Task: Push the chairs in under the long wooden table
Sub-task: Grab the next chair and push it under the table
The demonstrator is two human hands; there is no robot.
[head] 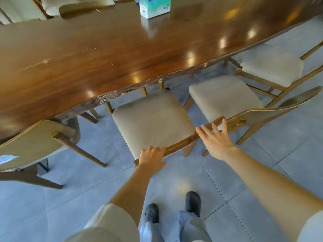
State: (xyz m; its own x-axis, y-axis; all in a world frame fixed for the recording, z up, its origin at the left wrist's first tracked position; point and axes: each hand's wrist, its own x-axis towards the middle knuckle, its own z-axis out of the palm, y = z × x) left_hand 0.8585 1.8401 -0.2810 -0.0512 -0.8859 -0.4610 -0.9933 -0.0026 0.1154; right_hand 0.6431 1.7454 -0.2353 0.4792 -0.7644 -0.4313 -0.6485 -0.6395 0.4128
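Open floor behind chairs

I see a shiny, dark brown wooden tabletop. The chair with the soft beige seat cushion has a light brown wooden frame. The tiled floor is grey. The tissue box is white and teal. My shoes are dark grey.

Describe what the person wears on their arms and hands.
Both hands, left and right, are bare: no gloves, rings or watch show. The forearms are uncovered too. Loose, cream-coloured short sleeves end near the elbows.
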